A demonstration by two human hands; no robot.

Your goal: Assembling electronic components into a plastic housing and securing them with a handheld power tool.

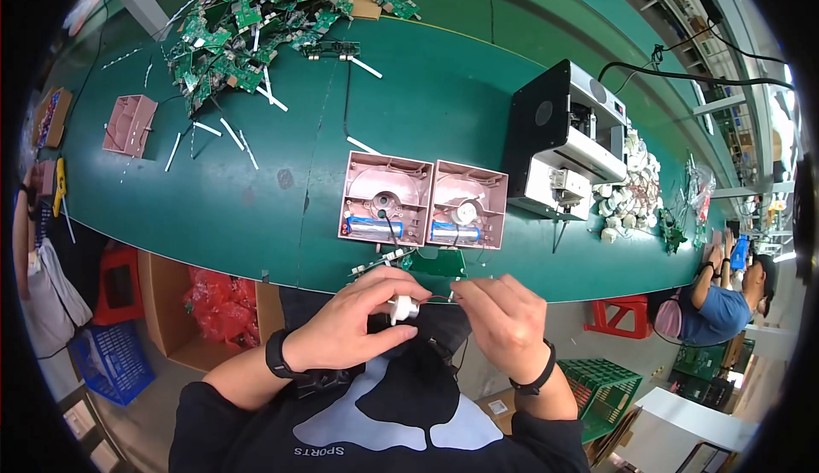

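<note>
My left hand is closed around a small white motor with a metal-coloured end, just in front of the bench's near edge. Thin wires run from the motor to my right hand, whose fingertips pinch their far end. Beyond my hands, two open pink plastic housings sit side by side on the bench. Each contains a blue cylindrical battery, and the right one also has a white round motor in it. A green circuit board lies between the housings and my hands.
Green circuit boards with cables are heaped at the far left of the green bench. A black-and-silver machine stands to the right, beside piled white motors. Another person sits at far right. A pink part lies left.
</note>
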